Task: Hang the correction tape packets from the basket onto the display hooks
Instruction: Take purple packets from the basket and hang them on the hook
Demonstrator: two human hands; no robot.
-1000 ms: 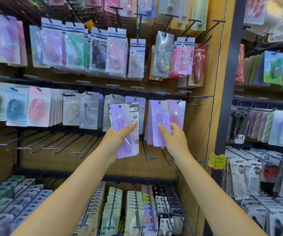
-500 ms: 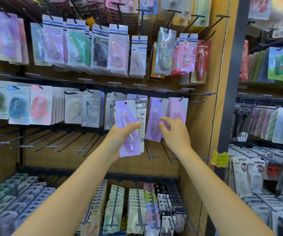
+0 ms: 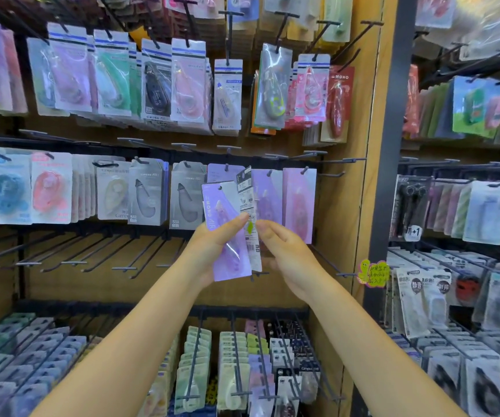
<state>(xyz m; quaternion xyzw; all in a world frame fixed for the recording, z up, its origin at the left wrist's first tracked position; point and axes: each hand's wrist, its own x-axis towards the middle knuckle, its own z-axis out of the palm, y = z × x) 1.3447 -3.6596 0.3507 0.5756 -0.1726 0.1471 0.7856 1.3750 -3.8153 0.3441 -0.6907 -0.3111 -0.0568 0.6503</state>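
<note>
My left hand grips a purple correction tape packet in front of the middle row of display hooks, thumb across its front. A second packet, turned so its white barcode back shows, stands just behind it. My right hand has its fingers curled at that second packet's right edge and seems to pinch it. Behind my hands, a lilac packet and a pinker one hang on hooks. The basket is out of view.
Grey packets hang to the left. Below them runs a row of bare black hooks. Full hooks jut out at the bottom. A wooden side panel and a black post bound the bay on the right.
My right hand has left the hanging lilac packets and dropped left to the packets in my left hand. The left hand stayed about level, and the rear packet now shows more.
</note>
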